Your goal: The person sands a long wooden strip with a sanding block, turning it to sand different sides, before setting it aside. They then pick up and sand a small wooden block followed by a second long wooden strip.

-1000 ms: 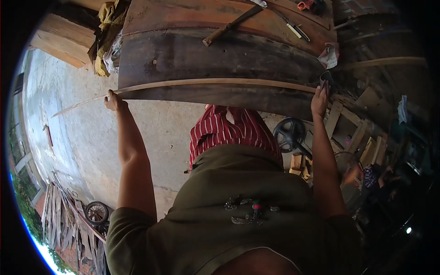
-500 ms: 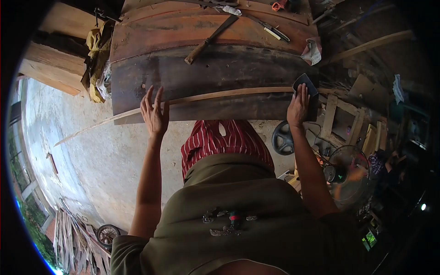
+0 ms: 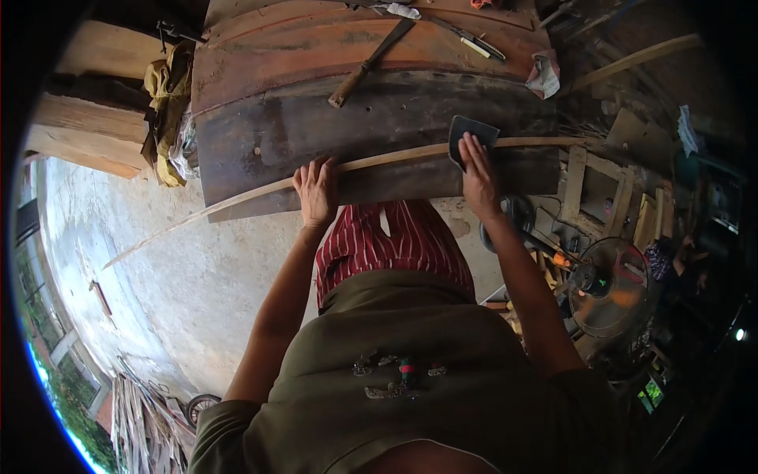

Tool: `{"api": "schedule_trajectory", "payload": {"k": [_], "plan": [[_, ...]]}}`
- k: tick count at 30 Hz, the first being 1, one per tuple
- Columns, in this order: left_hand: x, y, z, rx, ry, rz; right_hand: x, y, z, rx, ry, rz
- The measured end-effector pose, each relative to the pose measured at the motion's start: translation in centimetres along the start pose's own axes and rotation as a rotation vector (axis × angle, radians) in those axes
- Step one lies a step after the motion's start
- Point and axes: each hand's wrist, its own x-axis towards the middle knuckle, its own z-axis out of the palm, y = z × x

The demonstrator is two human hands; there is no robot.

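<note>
A long, thin wooden strip (image 3: 395,156) lies curved across the dark worktable (image 3: 308,126), its left end jutting past the edge. My left hand (image 3: 317,192) is closed round the strip left of the middle. Under the fingers of my right hand (image 3: 478,175) is a dark sheet of sandpaper (image 3: 472,131), pressed on the strip further right. Beyond them a long-bladed tool with a wooden handle (image 3: 347,85) rests on the table, and a box cutter (image 3: 477,46) lies to its right.
Crumpled paper (image 3: 543,75) sits at the table's right edge. A yellowish cloth (image 3: 164,83) hangs at the left. To the lower right stand a fan (image 3: 608,276) and wooden frames (image 3: 600,186). Wood strips (image 3: 142,426) are piled at the lower left.
My right hand and the sandpaper have moved left along the strip. My left hand, open before, has moved right and closed on the strip. The view has shifted slightly.
</note>
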Motion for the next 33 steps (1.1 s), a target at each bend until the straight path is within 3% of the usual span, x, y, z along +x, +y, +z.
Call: {"api": "schedule_trajectory", "payload": {"k": [4, 5, 9, 11, 14, 19, 22, 23, 28, 31, 33], "plan": [[-0.1, 0.0, 0.1, 0.001, -0.009, 0.027, -1.2, 3.3, -0.3, -0.092, 0.094, 0.326], [-0.1, -0.1, 0.1, 0.01, -0.012, 0.032, -0.4, 1.3, -0.2, -0.069, 0.097, 0.336], [-0.1, 0.0, -0.1, 0.022, -0.006, 0.044, 2.9, -10.0, 2.9, 0.207, 0.034, -0.084], [0.0, 0.0, 0.0, 0.034, -0.013, 0.037, 4.0, -12.5, 3.6, 0.299, -0.045, -0.223], [0.1, 0.2, 0.0, 0.058, -0.029, 0.013, 4.6, -9.3, 2.9, 0.248, -0.08, -0.372], [0.3, 1.2, -0.6, 0.073, -0.014, 0.001, -0.2, 4.4, -0.3, 0.023, -0.024, -0.15], [1.2, 4.2, 0.3, 0.056, 0.117, -0.006, -1.8, 8.0, -1.4, -0.022, 0.048, 0.007], [1.4, 5.6, 0.8, 0.045, 0.119, -0.03, -1.4, 6.9, -1.3, 0.015, 0.072, 0.025], [3.1, 11.8, 4.8, -0.083, 0.096, -0.026, 2.2, -1.1, 0.9, 0.296, -0.007, -0.359], [3.5, 12.4, 6.6, -0.016, 0.122, -0.098, 1.6, 3.1, 0.0, 0.325, 0.033, -0.363], [3.8, 12.4, 7.2, 0.049, 0.177, -0.154, -0.7, 9.7, -1.9, 0.214, 0.081, -0.224]]}}
